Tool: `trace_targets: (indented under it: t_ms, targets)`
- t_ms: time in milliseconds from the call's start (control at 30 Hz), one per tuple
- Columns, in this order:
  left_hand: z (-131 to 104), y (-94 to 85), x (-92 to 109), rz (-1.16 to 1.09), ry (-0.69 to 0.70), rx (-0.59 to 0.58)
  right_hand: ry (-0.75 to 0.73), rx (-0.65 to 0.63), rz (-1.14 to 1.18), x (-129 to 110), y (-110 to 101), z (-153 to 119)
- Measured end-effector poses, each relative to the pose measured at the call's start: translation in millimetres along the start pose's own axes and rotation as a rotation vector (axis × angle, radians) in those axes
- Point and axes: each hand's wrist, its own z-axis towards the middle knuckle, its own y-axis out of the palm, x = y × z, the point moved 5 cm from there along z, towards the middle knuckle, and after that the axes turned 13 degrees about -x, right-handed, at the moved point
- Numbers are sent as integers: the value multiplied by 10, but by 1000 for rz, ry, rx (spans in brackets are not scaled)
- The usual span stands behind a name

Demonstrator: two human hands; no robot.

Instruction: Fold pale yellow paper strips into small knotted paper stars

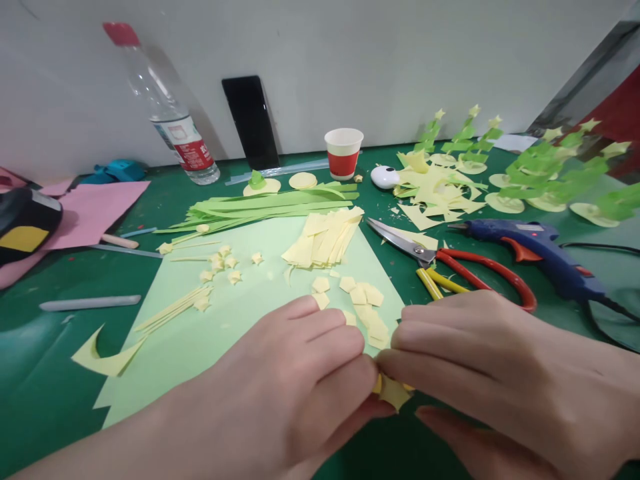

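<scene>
My left hand [305, 373] is closed, its thumb and bent fingers pinching a small pale-yellow paper star [395, 393] that is partly hidden. From the other side my right hand [500, 373] curls its fingers over the same piece, with its thumb a little apart below. Just beyond the hands lie flat yellow paper pentagons [370, 317] on a light green sheet [260, 313]. Small finished paper stars [220, 260] are scattered at the left of that sheet. A pile of short yellow paper strips [325, 237] rests near its far edge.
Red-handled scissors [425, 253] and a blue glue gun [535, 243] lie to the right. Behind stand a paper cup [343, 155], a phone [250, 123] and a bottle [173, 120]. Green strips [270, 203], yellow scraps [435, 187] and star-topped paper plants [545, 160] occupy the back.
</scene>
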Motion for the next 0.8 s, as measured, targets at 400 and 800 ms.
trace_targets:
  t_ms: [400,800]
  targets:
    - [16,20,-75,-20,-70,56,112,119,-18,129,38,-41]
    - [8,17,-41,31,-43,79,200,57,100,156,90,-43]
